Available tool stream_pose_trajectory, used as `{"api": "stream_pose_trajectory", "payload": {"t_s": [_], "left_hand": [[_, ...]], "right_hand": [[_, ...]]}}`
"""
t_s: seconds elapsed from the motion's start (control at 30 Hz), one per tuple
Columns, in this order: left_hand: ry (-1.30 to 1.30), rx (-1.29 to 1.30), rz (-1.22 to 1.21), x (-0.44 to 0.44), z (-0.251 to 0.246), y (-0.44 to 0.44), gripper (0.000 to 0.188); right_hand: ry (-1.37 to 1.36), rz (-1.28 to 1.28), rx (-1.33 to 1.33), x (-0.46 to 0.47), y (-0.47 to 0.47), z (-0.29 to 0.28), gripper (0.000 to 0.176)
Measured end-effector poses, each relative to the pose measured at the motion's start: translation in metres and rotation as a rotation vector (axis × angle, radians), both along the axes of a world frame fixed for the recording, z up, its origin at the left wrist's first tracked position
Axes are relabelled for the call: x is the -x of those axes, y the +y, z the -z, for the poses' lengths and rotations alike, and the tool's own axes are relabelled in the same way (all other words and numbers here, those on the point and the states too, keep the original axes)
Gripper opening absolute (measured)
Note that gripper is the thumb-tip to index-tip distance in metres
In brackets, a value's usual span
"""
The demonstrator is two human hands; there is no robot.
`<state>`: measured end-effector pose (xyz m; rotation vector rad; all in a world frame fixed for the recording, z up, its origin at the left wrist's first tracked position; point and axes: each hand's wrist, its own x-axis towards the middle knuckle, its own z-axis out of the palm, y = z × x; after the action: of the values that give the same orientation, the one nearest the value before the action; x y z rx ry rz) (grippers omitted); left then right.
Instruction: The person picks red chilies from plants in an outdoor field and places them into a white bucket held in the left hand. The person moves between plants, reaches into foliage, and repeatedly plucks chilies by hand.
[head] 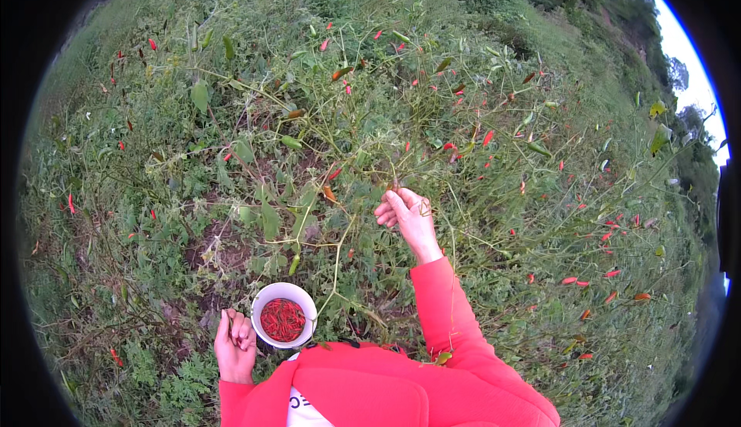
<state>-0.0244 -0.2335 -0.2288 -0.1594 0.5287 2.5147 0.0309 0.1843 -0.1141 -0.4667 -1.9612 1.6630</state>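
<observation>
My right hand [410, 216] is raised in front of me among the chili plants, its thumb and forefinger pinched on a small brownish chili pepper [395, 186] at a thin stem. Low on the left, my left hand [236, 334] has its fingers curled beside a white plastic bucket [259, 318]; something thin and dark seems to lie between the fingers, too small to name. Red chili peppers [282, 320] lie in the bucket, which is close against my body. An orange chili [329, 194] hangs to the left of my right hand, and a red one [335, 173] is just above it.
Branching chili stems [337, 253] spread before me, one crossing near the bucket. Green chilies [291, 142] and many red ones [488, 137] hang all around. Weeds and leafy plants [173, 378] cover the ground, with bare soil [223, 247] showing in places. A wooded slope rises at the upper right.
</observation>
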Motion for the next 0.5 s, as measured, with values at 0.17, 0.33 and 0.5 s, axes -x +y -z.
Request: {"api": "stream_pose_trajectory", "payload": {"t_s": [0.17,0.33,0.5], "left_hand": [[-0.032,0.0,0.001,0.005,0.006,0.001,0.026],[-0.048,-0.001,-0.035,0.008,0.013,-0.002,0.028],[-0.066,-0.012,-0.059,0.008,0.013,-0.004,0.031]], "right_hand": [[-0.178,-0.046,-0.131,-0.005,-0.009,-0.003,0.028],[-0.251,0.016,-0.374,-0.009,-0.015,-0.011,0.027],[-0.14,0.175,-0.268,-0.016,-0.015,-0.033,0.034]]}}
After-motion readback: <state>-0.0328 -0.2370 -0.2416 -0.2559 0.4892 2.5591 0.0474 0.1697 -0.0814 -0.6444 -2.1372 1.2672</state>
